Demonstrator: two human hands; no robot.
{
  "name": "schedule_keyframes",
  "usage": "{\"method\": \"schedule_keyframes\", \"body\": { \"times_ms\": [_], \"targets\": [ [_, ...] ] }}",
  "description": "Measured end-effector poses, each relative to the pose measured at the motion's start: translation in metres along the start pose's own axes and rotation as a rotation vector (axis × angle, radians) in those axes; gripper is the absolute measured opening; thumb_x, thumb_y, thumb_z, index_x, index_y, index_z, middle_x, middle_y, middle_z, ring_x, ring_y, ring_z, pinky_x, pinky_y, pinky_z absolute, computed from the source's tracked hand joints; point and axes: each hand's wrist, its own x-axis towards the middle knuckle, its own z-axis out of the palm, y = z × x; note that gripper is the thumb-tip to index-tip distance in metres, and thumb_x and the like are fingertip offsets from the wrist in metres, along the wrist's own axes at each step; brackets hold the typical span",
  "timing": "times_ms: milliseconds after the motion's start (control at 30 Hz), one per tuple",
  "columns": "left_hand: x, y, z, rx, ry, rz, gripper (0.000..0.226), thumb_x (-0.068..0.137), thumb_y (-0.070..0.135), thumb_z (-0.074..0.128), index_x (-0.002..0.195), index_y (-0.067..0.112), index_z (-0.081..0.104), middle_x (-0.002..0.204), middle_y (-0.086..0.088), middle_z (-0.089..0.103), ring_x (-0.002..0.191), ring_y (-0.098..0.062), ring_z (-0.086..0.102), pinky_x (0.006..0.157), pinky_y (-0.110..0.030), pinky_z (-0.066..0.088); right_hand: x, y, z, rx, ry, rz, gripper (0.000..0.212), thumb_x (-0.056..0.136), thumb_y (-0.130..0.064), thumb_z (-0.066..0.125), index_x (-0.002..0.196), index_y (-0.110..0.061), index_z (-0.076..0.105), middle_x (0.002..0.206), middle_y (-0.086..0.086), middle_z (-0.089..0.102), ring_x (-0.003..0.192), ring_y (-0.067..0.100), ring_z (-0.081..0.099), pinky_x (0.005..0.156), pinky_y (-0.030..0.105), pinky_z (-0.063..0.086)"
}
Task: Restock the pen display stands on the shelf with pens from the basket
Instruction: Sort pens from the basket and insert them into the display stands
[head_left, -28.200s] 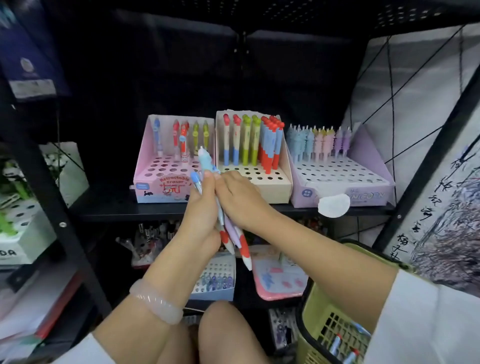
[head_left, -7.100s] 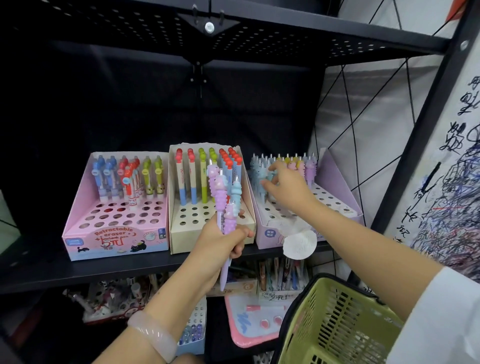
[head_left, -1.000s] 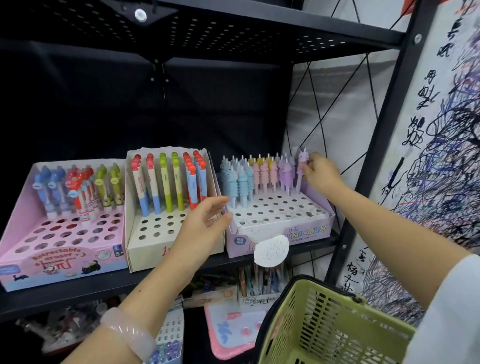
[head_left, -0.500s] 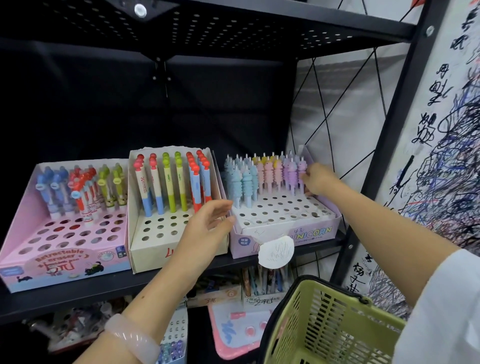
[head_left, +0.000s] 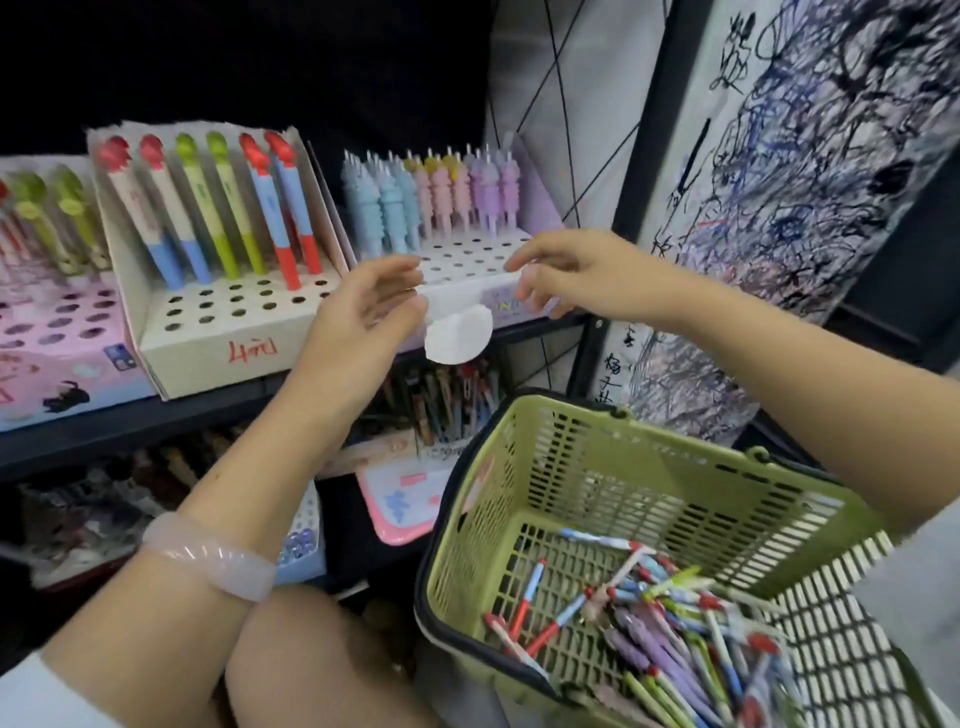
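I see the black shelf (head_left: 130, 423) running across the left half of my view, carrying three display stands side by side. The green basket (head_left: 597, 467) sits low on the right, below the shelf's edge, with a loose heap of pens (head_left: 670, 613) lying in its bottom. On the shelf, the cream stand (head_left: 228, 332) in the middle holds a back row of upright pens in blue, green and red, its front holes bare. To its right the lilac stand (head_left: 467, 254) has a back row of pastel blue, pink and purple pens, again with bare holes in front. The pink stand (head_left: 57, 338) at the far left is partly cut off. A white tag (head_left: 457, 338) hangs from the shelf edge under the lilac stand. My left hand (head_left: 363, 322) hovers in front of the stands, its grip empty and fingers loosely spread. My right hand (head_left: 576, 275) is just beside it, over the lilac stand's front, fingers relaxed and holding nothing. A pale bracelet (head_left: 208, 556) circles my left wrist.
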Motion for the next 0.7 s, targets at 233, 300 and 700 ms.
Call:
{"method": "schedule_keyframes", "body": {
  "times_ms": [233, 300, 700],
  "targets": [
    [-0.055, -0.051, 0.054, -0.010, -0.276, -0.183, 0.028, 0.092, 0.003, 0.051, 0.116, 0.016, 0.052, 0.120, -0.005, 0.057, 0.100, 0.003, 0.054, 0.092, -0.009, 0.041, -0.091, 0.118, 0.094, -0.392, -0.460, 0.200, 0.030, 0.098, -0.021, 0.046, 0.123, -0.010, 0.057, 0.119, 0.006, 0.063, 0.101, 0.017, 0.059, 0.086, 0.021, 0.042],
    [-0.069, -0.069, 0.065, 0.039, -0.363, -0.250, 0.028, 0.092, 0.004, 0.052, 0.115, 0.020, 0.051, 0.119, -0.001, 0.057, 0.106, -0.005, 0.053, 0.100, -0.019, 0.040, -0.112, 0.156, 0.119, -0.477, -0.557, 0.321, 0.027, 0.096, -0.017, 0.046, 0.115, -0.006, 0.061, 0.117, 0.012, 0.064, 0.101, 0.024, 0.060, 0.087, 0.031, 0.044],
    [-0.088, -0.098, 0.083, 0.380, -0.525, -0.132, 0.031, 0.093, 0.022, 0.054, 0.123, 0.027, 0.054, 0.120, 0.014, 0.056, 0.111, 0.002, 0.050, 0.095, -0.012, 0.033, -0.190, 0.220, 0.192, -1.129, -0.724, 0.492, 0.043, 0.094, -0.044, 0.040, 0.130, -0.021, 0.044, 0.129, 0.008, 0.051, 0.119, 0.031, 0.046, 0.102, 0.052, 0.027]
  ]
}}
